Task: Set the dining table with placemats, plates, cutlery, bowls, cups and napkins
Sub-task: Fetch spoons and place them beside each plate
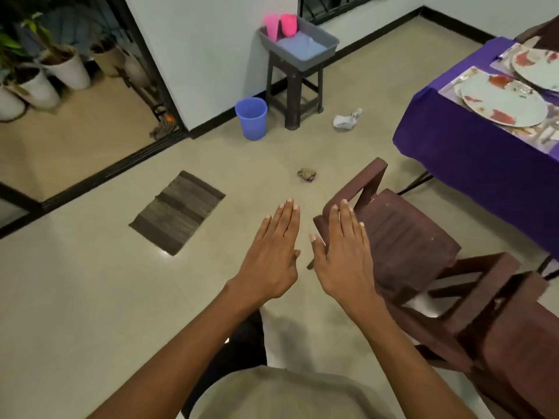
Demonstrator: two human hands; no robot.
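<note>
The floor is pale tile. At the right edge, the purple table has two plates on placemats. Pink cups sit in a grey tray at the top. Low in the middle, the left hand and right hand are flat, fingers straight and together, holding nothing.

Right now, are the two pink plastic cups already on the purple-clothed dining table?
No, the two pink plastic cups stand in the grey plastic tub on the dark stool, away from the purple-clothed dining table.
</note>
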